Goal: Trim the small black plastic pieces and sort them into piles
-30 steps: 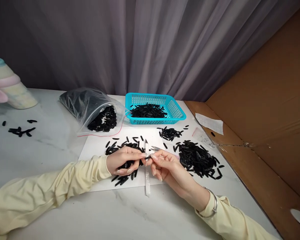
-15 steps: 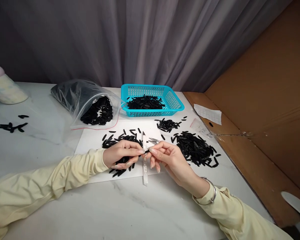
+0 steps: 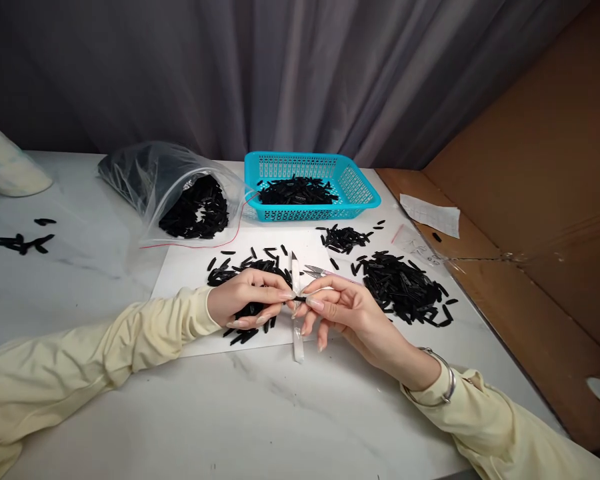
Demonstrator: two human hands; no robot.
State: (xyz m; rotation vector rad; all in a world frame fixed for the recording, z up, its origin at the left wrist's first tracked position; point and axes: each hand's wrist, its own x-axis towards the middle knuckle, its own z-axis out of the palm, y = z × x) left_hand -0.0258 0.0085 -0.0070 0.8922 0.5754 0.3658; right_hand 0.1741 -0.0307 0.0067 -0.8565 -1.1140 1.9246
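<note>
Fingertips of my left hand (image 3: 245, 298) and my right hand (image 3: 355, 315) meet above a white sheet, pinching opposite ends of one small black elongated piece (image 3: 300, 299). Both hands are closed on it; its ends are hidden by fingers. Beneath my left hand spreads a heap of similar black pieces (image 3: 224, 273), partly covered. A slim craft knife (image 3: 296, 347) with a pale, wrapped-looking handle and dark pointed blade lies below the hands. Behind my right fingers show the pointed metal tips of scissors or snips (image 3: 314, 271); the rest is mostly hidden.
A blue perforated basket (image 3: 320, 213) holds black pieces. Left of it, an open zip bag (image 3: 145, 173) spills more. A large pile (image 3: 403, 287) and a smaller pile (image 3: 346, 238) lie right of the paper (image 3: 173, 277). Cardboard (image 3: 530, 167) walls the right side.
Both hands still pinch the black piece, with small shifts in my right fingers. The view has tilted slightly, so the tabletop things appear a little higher and mostly further right.
</note>
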